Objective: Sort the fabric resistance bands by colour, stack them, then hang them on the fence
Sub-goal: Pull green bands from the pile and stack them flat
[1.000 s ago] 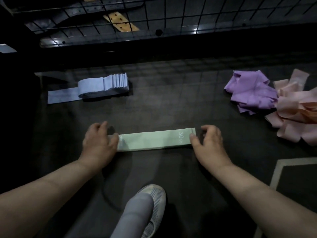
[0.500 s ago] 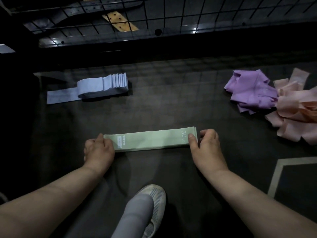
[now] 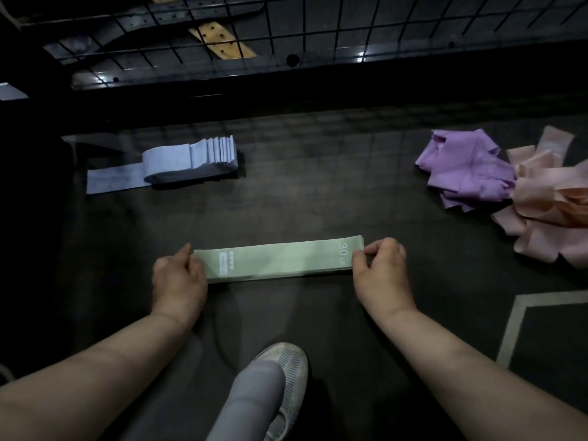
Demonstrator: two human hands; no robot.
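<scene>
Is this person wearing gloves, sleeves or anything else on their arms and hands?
No. The left hand and the right hand are both bare, with no gloves. The left forearm and right forearm are uncovered as far as the picture's edge, so no sleeves show. I see no watch, bracelet or ring, though the light is dim.

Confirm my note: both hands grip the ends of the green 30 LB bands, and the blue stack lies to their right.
Wrong side. The head view shows the blue stack to the far left of the green bands; the purple bands and pink bands lie to the right. The left hand and right hand do grip the green ends.
</scene>
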